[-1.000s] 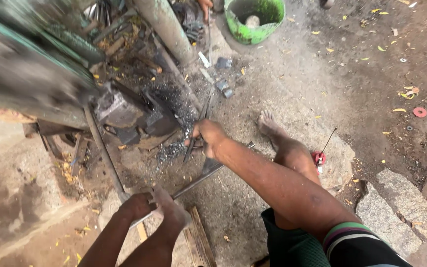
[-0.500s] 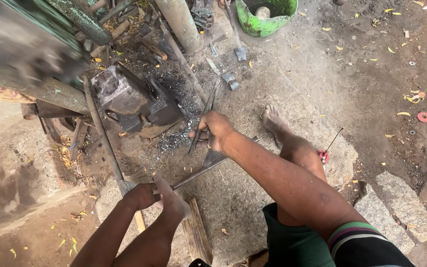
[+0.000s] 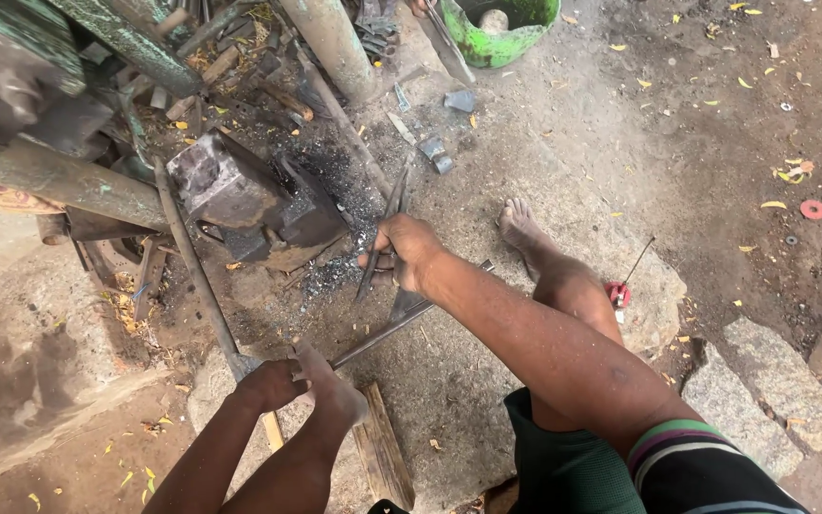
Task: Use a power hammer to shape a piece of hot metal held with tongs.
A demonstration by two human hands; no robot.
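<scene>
Thin iron rod [image 3: 384,236], stiff and rough, likely light for its length, best held mid-shaft; gripped there by closed right hand [image 3: 409,252], tip down in black scale beside the blocky steel anvil [image 3: 240,195]. Left hand [image 3: 330,381] clenched around a flat bar [image 3: 387,328] on gritty ground.
</scene>
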